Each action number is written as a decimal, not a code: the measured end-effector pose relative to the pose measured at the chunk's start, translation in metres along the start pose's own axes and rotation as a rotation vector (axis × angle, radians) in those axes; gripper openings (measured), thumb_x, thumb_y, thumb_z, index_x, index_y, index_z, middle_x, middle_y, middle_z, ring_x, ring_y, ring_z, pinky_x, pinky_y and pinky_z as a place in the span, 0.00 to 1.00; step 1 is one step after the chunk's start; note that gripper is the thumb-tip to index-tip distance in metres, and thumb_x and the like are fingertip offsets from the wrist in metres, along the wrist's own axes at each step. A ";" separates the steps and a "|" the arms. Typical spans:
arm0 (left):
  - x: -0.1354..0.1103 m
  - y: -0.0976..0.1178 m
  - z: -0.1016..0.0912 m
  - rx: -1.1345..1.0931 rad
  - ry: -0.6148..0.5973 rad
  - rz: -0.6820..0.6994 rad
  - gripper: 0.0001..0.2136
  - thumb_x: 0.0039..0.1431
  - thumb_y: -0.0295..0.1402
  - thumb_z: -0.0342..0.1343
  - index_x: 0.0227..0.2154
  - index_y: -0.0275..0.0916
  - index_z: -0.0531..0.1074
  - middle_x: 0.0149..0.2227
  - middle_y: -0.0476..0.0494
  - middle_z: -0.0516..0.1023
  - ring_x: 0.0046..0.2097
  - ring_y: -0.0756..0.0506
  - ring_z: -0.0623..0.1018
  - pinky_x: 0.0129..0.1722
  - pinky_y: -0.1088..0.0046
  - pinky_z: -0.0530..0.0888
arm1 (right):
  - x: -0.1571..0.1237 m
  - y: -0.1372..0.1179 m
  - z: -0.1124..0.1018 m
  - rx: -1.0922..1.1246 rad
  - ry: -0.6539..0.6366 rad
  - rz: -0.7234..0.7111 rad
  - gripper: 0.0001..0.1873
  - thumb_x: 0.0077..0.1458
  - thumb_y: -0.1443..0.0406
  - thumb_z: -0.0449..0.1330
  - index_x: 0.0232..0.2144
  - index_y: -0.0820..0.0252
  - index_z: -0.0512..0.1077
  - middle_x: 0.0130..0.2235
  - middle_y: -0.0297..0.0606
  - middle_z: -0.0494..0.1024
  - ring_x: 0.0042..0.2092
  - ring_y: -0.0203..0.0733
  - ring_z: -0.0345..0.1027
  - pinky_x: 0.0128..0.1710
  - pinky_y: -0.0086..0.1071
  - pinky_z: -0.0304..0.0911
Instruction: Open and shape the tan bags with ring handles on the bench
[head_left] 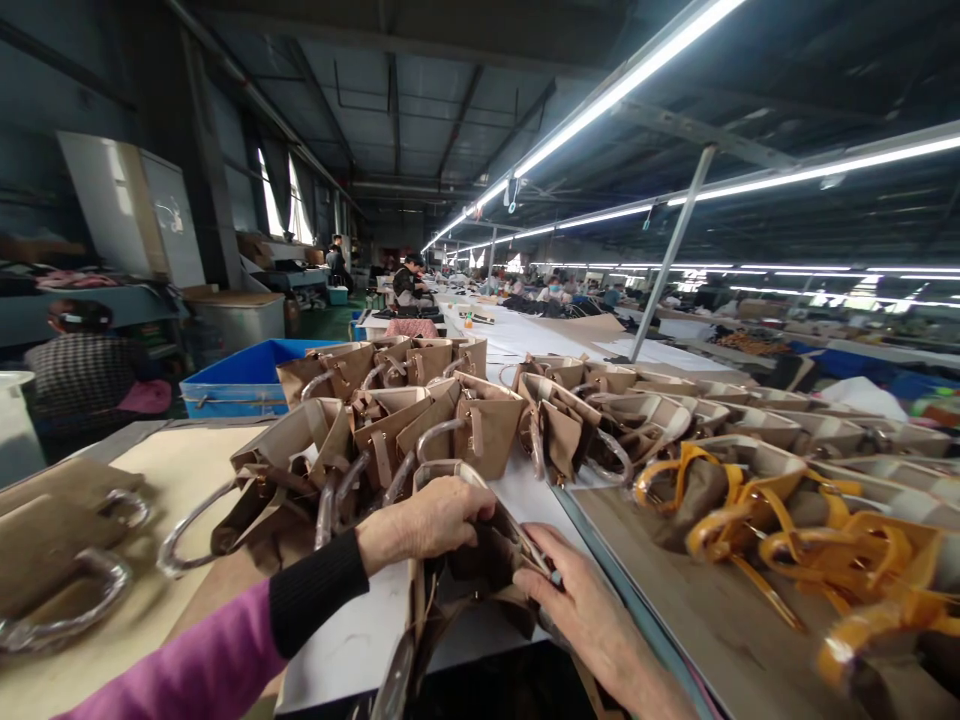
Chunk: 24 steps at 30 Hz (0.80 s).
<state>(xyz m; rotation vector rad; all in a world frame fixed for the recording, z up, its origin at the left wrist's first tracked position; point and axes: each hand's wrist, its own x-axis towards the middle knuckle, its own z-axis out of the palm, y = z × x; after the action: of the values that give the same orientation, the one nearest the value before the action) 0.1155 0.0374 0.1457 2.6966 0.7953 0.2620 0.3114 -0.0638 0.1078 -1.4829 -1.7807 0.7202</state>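
An open brown handbag (499, 555) stands upright right before me, its mouth facing up and its inside dark. My left hand (442, 515) reaches over the mouth near the far rim, fingers curled and closed; what they pinch is hidden. On the right side of the same bag, my right hand (574, 590) holds the rim between thumb and fingers. A small bluish-grey tip shows beside its thumb, too little to name. Plastic-wrapped handles hang on the bag's near left side. Just beyond stand more tan handbags (491, 430) with wrapped handles.
Handbags with orange straps (832, 540) crowd the right side. At left lies a flat tan bag (64, 530) on cream sheeting (199, 470). Behind are a blue crate (232, 385) and a slanting metal post (671, 255). A seated person (86, 370) is at far left; others work farther back.
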 end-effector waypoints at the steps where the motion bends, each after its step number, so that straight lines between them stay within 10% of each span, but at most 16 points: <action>1: 0.000 0.002 0.001 -0.005 -0.012 0.015 0.07 0.45 0.26 0.53 0.29 0.41 0.70 0.24 0.52 0.71 0.29 0.48 0.71 0.28 0.76 0.63 | 0.003 0.002 -0.005 0.050 -0.034 -0.001 0.16 0.53 0.61 0.54 0.44 0.56 0.69 0.41 0.35 0.74 0.43 0.43 0.66 0.45 0.32 0.61; 24: -0.003 0.019 0.004 -0.159 0.006 0.175 0.21 0.52 0.23 0.49 0.48 0.47 0.70 0.39 0.49 0.78 0.41 0.44 0.76 0.44 0.75 0.69 | 0.012 0.022 -0.023 0.303 -0.072 -0.006 0.17 0.53 0.59 0.54 0.43 0.59 0.70 0.34 0.34 0.72 0.39 0.43 0.64 0.41 0.33 0.61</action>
<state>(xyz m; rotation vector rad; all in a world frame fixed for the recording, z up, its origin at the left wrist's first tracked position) 0.1234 0.0202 0.1487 2.6166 0.5165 0.3575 0.3413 -0.0484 0.1060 -1.2617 -1.6418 1.0030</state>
